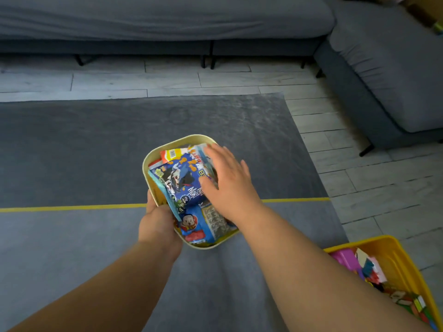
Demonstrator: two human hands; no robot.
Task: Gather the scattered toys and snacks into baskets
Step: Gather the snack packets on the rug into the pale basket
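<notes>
The left grip (157, 224) curls round the near-left rim of a pale basket (146, 161) and holds it over the middle of the grey rug (96, 140), across the yellow line (72, 208). The right grip (230, 185), fingers spread and straight, presses flat on the snack packets (182, 178) that fill the basket. A yellow basket (393, 255) of toys (366, 267) sits at the rug's near-right edge. A grey sofa (167, 17) stands beyond the rug's far edge.
</notes>
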